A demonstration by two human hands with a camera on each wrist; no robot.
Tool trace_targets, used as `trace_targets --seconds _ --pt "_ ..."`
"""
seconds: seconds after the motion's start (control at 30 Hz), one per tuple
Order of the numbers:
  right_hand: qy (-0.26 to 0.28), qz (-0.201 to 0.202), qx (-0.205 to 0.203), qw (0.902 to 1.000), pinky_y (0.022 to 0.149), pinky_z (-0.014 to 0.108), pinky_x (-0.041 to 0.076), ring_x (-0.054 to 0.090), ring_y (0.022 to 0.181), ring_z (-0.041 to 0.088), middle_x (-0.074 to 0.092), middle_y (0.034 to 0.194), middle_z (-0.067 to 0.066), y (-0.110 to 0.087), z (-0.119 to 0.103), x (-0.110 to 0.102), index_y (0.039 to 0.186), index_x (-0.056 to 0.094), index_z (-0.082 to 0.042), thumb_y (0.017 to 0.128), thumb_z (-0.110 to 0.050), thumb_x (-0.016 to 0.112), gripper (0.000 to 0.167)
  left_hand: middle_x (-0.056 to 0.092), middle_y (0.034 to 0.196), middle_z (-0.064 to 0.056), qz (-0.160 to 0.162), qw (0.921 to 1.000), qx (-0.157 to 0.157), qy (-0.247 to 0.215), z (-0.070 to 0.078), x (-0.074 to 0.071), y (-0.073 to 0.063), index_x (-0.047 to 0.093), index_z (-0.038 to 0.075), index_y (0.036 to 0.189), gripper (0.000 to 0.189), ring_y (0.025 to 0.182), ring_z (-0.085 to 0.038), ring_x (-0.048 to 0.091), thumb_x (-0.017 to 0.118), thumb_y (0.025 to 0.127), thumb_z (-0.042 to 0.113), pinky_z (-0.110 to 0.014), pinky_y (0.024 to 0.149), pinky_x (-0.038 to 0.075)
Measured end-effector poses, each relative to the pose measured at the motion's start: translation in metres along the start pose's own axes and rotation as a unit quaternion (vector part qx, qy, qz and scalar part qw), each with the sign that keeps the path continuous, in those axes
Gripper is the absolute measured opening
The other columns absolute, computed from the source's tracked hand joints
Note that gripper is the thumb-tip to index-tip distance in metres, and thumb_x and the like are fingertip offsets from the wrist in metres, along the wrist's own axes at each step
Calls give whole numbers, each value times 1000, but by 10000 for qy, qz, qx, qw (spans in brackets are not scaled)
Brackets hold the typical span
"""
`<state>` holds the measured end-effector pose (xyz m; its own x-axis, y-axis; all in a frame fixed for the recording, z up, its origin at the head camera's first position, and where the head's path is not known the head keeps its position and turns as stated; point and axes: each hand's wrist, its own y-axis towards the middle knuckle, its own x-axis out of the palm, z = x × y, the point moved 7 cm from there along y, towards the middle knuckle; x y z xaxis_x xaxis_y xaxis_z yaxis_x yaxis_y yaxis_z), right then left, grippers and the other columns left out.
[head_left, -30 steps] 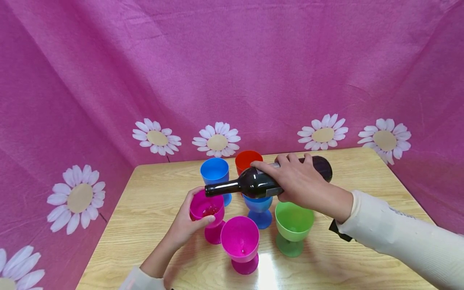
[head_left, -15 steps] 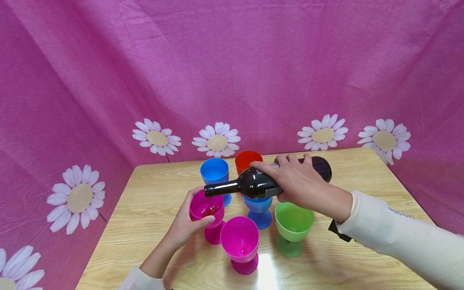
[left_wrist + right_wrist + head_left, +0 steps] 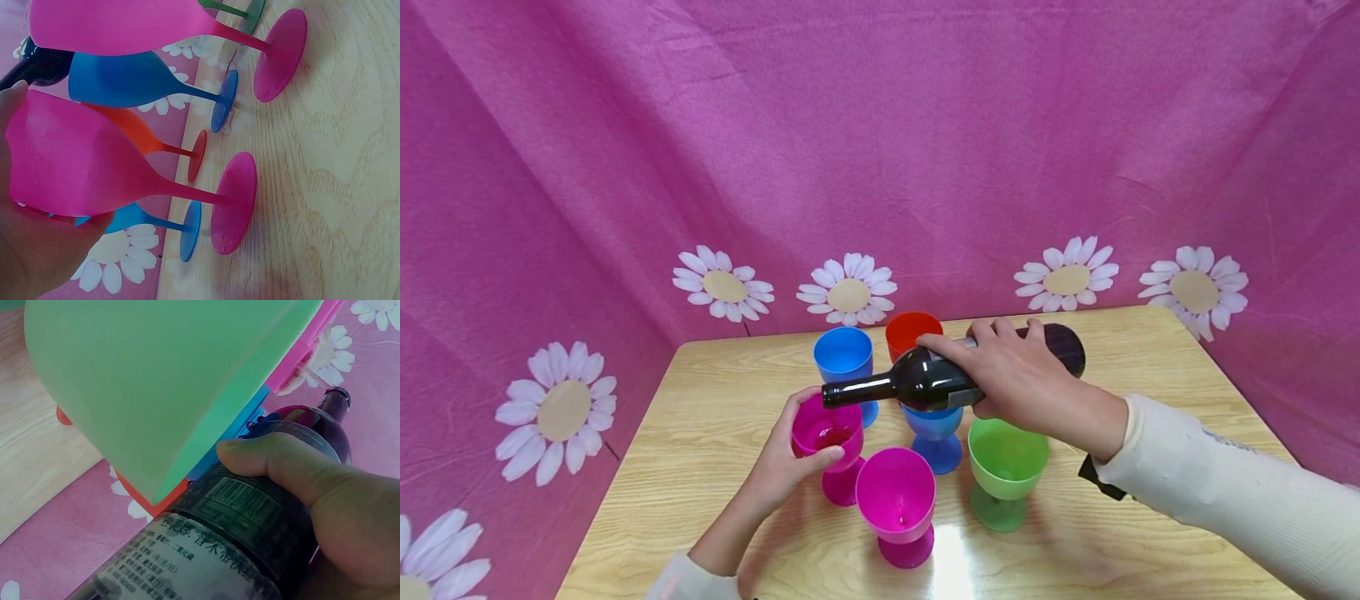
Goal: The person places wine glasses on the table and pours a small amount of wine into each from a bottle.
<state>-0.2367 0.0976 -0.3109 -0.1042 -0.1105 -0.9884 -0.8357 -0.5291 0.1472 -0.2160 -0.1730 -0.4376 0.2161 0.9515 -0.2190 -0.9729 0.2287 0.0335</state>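
My left hand grips the bowl of a pink goblet, whose foot rests on the table. Red liquid lies in the bowl. Over this goblet's rim is the mouth of a dark wine bottle, tilted nearly level, and a thin stream falls from it. My right hand holds the bottle from above round its body; in the right wrist view the thumb lies across the label. The left wrist view shows the held goblet's stem upright on its foot.
Close by stand a second pink goblet, a green goblet, a blue goblet partly under the bottle, another blue goblet and a red goblet behind. A pink flowered cloth hangs behind the wooden table.
The red liquid in the held goblet has risen and spread a little. Both hands and the bottle have stayed almost still.
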Motion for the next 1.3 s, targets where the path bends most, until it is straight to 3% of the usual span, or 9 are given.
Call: trace_targets --seconds 1.3 --pt "-80 -14 59 9999 89 66 41 55 110 37 59 115 15 -1 -1 0 152 44 -41 67 -24 98 103 53 146 -9 5 10000 33 58 -1 0 0 35 25 153 84 135 -34 50 84 85 19 -35 95 58"
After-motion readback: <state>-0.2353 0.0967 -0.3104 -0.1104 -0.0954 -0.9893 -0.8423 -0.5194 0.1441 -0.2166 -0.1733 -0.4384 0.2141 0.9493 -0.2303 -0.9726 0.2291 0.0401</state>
